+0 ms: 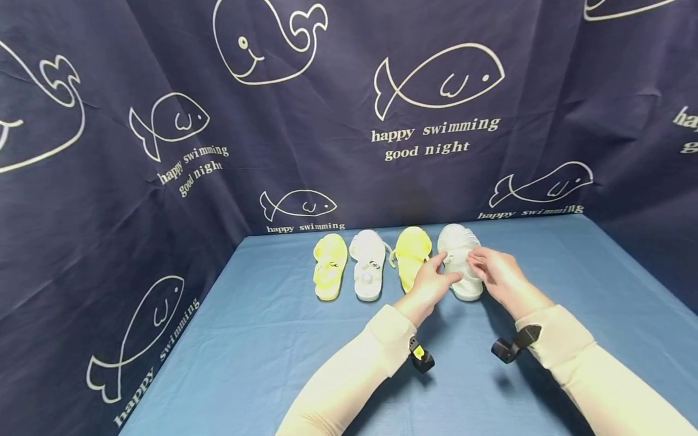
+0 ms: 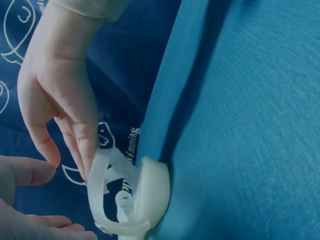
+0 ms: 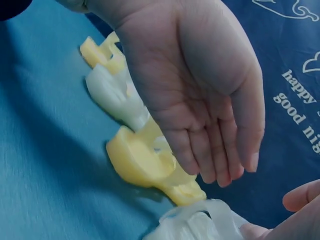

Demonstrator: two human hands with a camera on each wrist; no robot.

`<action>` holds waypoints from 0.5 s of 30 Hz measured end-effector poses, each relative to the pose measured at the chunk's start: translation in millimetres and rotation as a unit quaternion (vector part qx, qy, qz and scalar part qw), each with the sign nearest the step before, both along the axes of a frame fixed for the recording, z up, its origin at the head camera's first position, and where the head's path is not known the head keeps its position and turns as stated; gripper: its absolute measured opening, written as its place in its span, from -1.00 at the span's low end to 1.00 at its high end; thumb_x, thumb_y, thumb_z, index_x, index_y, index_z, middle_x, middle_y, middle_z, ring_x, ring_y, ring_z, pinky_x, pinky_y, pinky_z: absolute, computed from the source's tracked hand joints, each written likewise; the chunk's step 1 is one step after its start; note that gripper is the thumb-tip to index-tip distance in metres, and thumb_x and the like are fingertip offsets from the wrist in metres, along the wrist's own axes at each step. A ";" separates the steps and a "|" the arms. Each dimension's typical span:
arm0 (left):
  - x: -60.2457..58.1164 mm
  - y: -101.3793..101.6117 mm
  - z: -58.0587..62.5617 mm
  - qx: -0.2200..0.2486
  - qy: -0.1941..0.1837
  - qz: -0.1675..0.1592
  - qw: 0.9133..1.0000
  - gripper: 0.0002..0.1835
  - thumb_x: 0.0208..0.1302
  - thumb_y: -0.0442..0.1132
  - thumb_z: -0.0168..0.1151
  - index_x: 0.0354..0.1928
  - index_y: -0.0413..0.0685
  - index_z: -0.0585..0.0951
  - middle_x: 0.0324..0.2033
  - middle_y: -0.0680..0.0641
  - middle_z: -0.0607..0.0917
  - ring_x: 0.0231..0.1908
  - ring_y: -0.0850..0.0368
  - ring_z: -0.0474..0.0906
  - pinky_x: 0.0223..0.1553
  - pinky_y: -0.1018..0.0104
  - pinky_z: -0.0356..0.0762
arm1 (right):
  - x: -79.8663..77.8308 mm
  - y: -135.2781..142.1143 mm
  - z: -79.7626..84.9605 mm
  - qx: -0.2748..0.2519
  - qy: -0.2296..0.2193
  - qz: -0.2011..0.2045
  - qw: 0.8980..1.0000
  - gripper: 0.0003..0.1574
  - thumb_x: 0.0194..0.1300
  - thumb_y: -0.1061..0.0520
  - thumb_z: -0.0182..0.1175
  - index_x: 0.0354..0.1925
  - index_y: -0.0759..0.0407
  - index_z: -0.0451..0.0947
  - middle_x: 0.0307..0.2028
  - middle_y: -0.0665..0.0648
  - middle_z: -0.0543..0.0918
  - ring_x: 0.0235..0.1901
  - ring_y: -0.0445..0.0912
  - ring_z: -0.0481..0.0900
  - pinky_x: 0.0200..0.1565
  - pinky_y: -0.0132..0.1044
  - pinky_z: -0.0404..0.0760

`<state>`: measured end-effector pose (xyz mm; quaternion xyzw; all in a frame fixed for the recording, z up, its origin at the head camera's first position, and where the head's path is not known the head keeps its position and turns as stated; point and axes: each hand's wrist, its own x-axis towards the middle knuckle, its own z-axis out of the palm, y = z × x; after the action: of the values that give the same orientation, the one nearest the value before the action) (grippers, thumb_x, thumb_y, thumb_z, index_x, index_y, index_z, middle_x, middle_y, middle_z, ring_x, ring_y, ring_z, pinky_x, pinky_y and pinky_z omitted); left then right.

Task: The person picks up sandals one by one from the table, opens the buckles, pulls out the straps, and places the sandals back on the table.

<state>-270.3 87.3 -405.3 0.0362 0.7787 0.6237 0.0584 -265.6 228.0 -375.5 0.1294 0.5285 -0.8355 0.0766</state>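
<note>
A white sandal lies at the right end of a row on the blue table, its toe toward the back wall. My left hand is at its left side, thumb and fingers spread apart. On the other side, my right hand has its fingertips by the straps. In the right wrist view, the right hand's palm shows, its fingers nearly straight with nothing in them. The left wrist view shows the sandal's strap loop beside the right fingertips; whether they touch it I cannot tell.
Left of the hands lie a yellow sandal, another white sandal and another yellow sandal, side by side. The near yellow one is partly hidden by my left hand. A dark blue printed cloth hangs behind the blue table.
</note>
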 end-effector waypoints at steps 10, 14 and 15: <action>0.8 3.6 -5.7 0.008 -0.022 0.000 1.000 -0.30 0.15 -0.27 0.37 0.36 -0.04 0.38 0.34 -0.05 0.43 0.37 0.01 0.29 0.36 0.17 0.29 | 1.6 17.8 -4.8 -0.030 0.001 -0.048 0.998 -0.22 0.47 0.23 -0.11 0.50 0.26 -0.19 -0.40 -0.15 0.63 -0.28 -0.37 0.59 0.19 -0.57 0.37; -0.9 6.0 -8.4 0.011 -0.018 0.002 1.000 -0.29 0.14 -0.26 0.38 0.36 -0.05 0.38 0.33 -0.07 0.43 0.37 0.01 0.28 0.37 0.13 0.25 | -0.1 20.4 -6.7 -0.016 -0.007 -0.061 0.998 -0.24 0.47 0.25 -0.16 0.51 0.18 -0.20 0.31 0.14 0.42 0.30 -0.24 0.35 0.35 -0.49 0.18; -1.5 6.4 -9.1 0.010 -0.019 0.003 1.000 -0.28 0.13 -0.25 0.38 0.36 -0.05 0.37 0.33 -0.06 0.43 0.37 0.01 0.28 0.38 0.13 0.25 | -0.5 20.5 -7.2 -0.010 -0.010 -0.065 0.998 -0.24 0.47 0.27 -0.17 0.51 0.15 -0.19 0.44 0.15 0.23 0.39 -0.21 0.23 0.36 -0.49 0.16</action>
<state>-271.7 93.7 -414.4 0.0227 0.7710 0.6325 0.0705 -266.1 248.5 -382.7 0.1714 0.5098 -0.8426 0.0290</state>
